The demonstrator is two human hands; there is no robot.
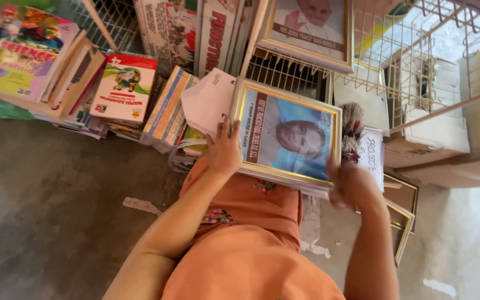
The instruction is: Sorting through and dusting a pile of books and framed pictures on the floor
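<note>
A gold-edged framed portrait picture (287, 136) rests on my lap over orange cloth (251, 244). My left hand (223, 150) grips its left edge, fingers over the frame. At the frame's right edge, my right hand (354, 186) holds a feather duster (352, 130) whose brown feathers stick up beside the frame. White papers (209, 100) lie behind the frame's upper left corner.
Stacks of colourful books (123, 89) line the floor at the upper left. A second framed portrait (309, 30) leans on a white wire rack (412, 66) behind. More frames (401, 211) lie at the right, beside cardboard boxes (434, 139). Grey concrete floor (56, 194) spreads left.
</note>
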